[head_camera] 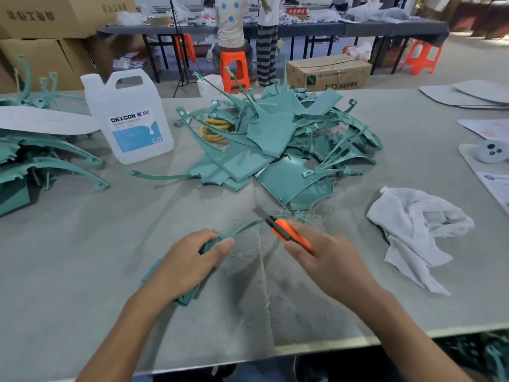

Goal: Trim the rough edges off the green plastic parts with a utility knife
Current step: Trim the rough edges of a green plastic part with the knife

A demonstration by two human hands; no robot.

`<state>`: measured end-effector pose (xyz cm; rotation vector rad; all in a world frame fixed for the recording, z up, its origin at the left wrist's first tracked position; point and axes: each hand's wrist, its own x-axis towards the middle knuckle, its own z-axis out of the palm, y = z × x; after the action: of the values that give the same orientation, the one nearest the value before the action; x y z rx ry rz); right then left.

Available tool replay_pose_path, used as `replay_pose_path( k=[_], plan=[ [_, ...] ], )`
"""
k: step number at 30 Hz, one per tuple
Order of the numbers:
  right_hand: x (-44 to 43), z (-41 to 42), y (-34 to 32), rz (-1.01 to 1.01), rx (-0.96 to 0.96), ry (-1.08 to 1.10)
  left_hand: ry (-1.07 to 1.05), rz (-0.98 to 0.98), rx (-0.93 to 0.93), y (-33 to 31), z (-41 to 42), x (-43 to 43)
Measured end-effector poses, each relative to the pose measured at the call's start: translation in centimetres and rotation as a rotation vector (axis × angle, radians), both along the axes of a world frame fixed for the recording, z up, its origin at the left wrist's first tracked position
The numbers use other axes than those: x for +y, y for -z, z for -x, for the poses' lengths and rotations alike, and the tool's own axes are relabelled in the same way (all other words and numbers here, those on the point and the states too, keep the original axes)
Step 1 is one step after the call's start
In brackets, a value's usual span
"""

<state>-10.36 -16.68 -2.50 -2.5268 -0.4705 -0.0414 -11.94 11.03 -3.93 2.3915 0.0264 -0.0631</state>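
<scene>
A: Entry. Tabletop (82,257): grey, felt-like covering. Pile (275,139) of green parts at centre rear, a second stack (41,158) at far left, a jug (129,119) between them, and a cloth (413,224) crumpled at right.

B: Work piece?

A: One part (243,226) at front centre, lying on the tabletop under the left grip (190,260), well short of the pile. A thin curved arm runs out from it toward the knife.

B: Grip state?

A: Left grip: fingers curled over the part's wider end, thumb against its edge, pressing it down. Right grip (327,257): wrapped round the knife (286,230), blade out, tip just beside the end of the thin arm. Contact: cannot tell.

B: Handling estimate?

A: Judged light; thin moulded plastic. The wider body is likely stiff. The arm is likely springy and may flex away from the blade. The surface looks smooth and could slide on the covering. Best hold: the wide end, close to the cut, fingers behind the blade's line.

B: Progress?

A: Shavings (303,216) lie just beyond the knife, so trimming seems under way. The pile is large, so much probably remains.
</scene>
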Motion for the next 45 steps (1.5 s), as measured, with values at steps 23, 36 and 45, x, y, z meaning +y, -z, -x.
replay_pose_path(
  k=[23,36,45],
  plan=[
    [-1.7,-0.8,1.6,0.039,0.031,0.195,-0.334,0.019,-0.333,-1.5,1.7,1.1],
    [-4.3,2.8,2.3,-0.145,0.125,0.215,0.005,-0.366,0.017,3.1,9.4,4.4],
    [-3.7,2.9,1.0,-0.155,0.107,0.142,-0.055,-0.513,0.008,3.4,4.3,4.1]
  ],
)
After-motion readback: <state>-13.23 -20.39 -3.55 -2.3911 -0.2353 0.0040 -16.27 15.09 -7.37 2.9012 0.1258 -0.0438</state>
